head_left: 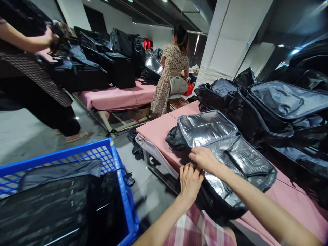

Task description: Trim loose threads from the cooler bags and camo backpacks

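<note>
Head view: a pink table [159,131] runs from the near right toward the far middle, and the right half of it is heaped with black bags [269,109], some lying open with grey lining up. Another pink table [120,97] stands far left, also stacked with dark bags. At near left a blue crate [120,171] holds flat black bags in clear wrap.

On the near edge of the right-hand table lies an open cooler bag [230,160], black outside and lined with silver foil, its lid [206,127] thrown back toward the far left. Just left of the lid a crumpled black plastic bag [175,139] rests on the table.

A person in a patterned dress [170,73] stands far off between the two tables, back turned. At far left another person's arm [23,39] reaches to the bags on that table.

The left hand [189,181] sits at the near rim of the cooler bag, fingers curled together over the edge, gripping it. The right hand [205,159] is just beyond it and touching it, fingers bent and pressed close on the same rim; whether they pinch a zip pull cannot be told.
</note>
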### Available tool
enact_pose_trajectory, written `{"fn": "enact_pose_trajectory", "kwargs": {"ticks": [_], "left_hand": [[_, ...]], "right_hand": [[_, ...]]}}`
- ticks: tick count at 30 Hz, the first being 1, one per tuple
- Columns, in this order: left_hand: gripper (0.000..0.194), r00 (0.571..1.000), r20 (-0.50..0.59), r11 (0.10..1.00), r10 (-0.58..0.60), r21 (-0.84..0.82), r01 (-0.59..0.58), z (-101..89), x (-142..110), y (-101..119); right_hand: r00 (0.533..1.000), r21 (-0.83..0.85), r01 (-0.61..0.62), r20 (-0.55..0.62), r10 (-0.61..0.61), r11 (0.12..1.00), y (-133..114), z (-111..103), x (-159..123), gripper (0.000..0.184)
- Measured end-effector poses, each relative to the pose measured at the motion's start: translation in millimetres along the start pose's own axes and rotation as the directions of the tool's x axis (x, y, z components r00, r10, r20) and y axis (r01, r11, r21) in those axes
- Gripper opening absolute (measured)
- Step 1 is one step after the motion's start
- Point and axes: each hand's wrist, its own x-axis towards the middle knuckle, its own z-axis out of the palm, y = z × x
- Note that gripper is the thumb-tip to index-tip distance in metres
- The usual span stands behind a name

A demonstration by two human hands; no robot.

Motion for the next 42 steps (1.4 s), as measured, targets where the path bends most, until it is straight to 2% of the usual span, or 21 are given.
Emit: {"fn": "enact_pose_trajectory", "kwargs": {"ticks": [2, 4, 6, 8, 10, 11, 13, 15, 17, 20, 23, 24, 26, 29, 32, 34, 38, 40, 42], "left_hand": [[0.015, 1.000, 0.011, 1.000, 0.020, 0.015, -0.020, -1.9, 0.8, 0.3], [0.017, 0.999, 0.043, 1.000, 0.028, 0.012, -0.029, -4.5, 1.5, 0.7], [0.020, 0.997, 0.069, 1.000, 0.020, -0.004, -0.020, -6.7, 2.4, 1.2], [0.019, 0.997, 0.078, 1.000, 0.010, -0.021, -0.008, -7.6, 3.2, 1.5], [0.019, 0.998, 0.069, 1.000, 0.011, -0.029, -0.009, -7.3, 3.4, 1.4], [0.020, 0.998, 0.066, 0.999, 0.017, -0.028, -0.015, -6.9, 3.3, 1.1], [0.020, 0.998, 0.063, 1.000, 0.026, -0.014, -0.025, -6.5, 3.0, 0.0], [0.017, 0.997, 0.077, 1.000, 0.030, -0.001, -0.030, -7.1, 2.9, -1.4], [0.015, 0.995, 0.094, 0.999, 0.032, -0.005, -0.032, -8.6, 3.3, -2.4], [0.016, 0.993, 0.109, 0.999, 0.034, -0.035, -0.031, -10.2, 4.1, -1.7], [0.018, 0.994, 0.099, 0.999, 0.036, -0.037, -0.032, -8.6, 3.9, 0.3], [0.019, 0.995, 0.092, 0.999, 0.042, -0.028, -0.040, -7.2, 3.3, 0.8], [0.019, 0.995, 0.079, 0.998, 0.064, 0.001, -0.064, -3.6, 1.5, 1.4], [0.017, 0.996, 0.050, 0.994, 0.077, 0.068, -0.081, 2.6, -1.8, 3.7], [0.021, 0.997, 0.036, 0.992, 0.075, 0.099, -0.078, 7.5, -3.5, 11.6], [0.025, 0.996, 0.050, 0.993, 0.078, 0.080, -0.082, 9.6, -3.5, 19.4], [0.031, 0.997, 0.065, 0.996, 0.050, 0.068, -0.054, 13.5, -4.8, 34.2], [0.031, 0.996, 0.083, 0.995, 0.038, 0.085, -0.045, 16.2, -6.7, 38.7], [0.026, 0.994, 0.100, 0.995, 0.044, 0.090, -0.053, 19.8, -8.8, 41.1]], "right_hand": [[0.993, -0.075, 0.107, 0.056, -0.103, 0.991, -4.5, 1.8, 1.9, 0.013], [0.986, -0.116, 0.151, 0.091, -0.140, 0.982, 1.3, 0.2, -3.3, 0.014], [0.987, -0.147, 0.117, 0.130, -0.099, 0.982, 14.9, -6.7, -13.2, 0.014], [0.991, -0.166, 0.013, 0.134, 0.010, 0.986, 27.6, -16.6, -22.3, 0.016], [0.992, -0.151, -0.087, 0.075, 0.099, 0.985, 30.7, -23.5, -25.4, 0.018], [0.993, -0.132, -0.101, 0.040, 0.107, 0.986, 27.9, -24.0, -24.2, 0.018], [0.999, -0.095, -0.044, 0.003, 0.045, 0.994, 17.5, -18.4, -18.7, 0.015], [0.998, -0.079, 0.054, 0.019, -0.053, 0.995, 9.8, -7.1, -15.2, 0.012], [0.997, -0.097, 0.079, 0.034, -0.076, 0.992, 12.6, 4.2, -20.0, 0.012], [0.998, -0.120, -0.056, 0.005, 0.057, 0.991, 30.5, 12.3, -40.3, 0.016], [0.973, -0.037, -0.201, -0.123, 0.195, 0.979, 35.9, 13.0, -52.3, 0.018], [0.969, -0.009, -0.193, -0.161, 0.189, 0.981, 31.6, 13.8, -50.7, 0.018], [0.978, 0.004, -0.098, -0.183, 0.097, 0.995, 17.5, 17.0, -40.4, 0.016], [0.990, -0.024, 0.045, -0.132, -0.048, 0.999, -0.2, 22.9, -22.2, 0.014], [0.995, -0.054, 0.092, -0.033, -0.094, 0.994, 3.2, 22.4, -19.2, 0.012], [0.996, -0.076, 0.082, 0.052, -0.079, 0.994, 14.8, 15.3, -23.0, 0.010], [0.987, -0.127, -0.067, 0.139, 0.085, 0.990, 32.1, -8.0, -17.6, 0.012], [0.979, -0.149, -0.034, 0.193, 0.063, 0.988, 28.8, -14.7, -5.4, 0.014], [0.959, -0.149, 0.085, 0.279, -0.040, 0.985, 18.6, -14.0, 7.9, 0.015]]}}
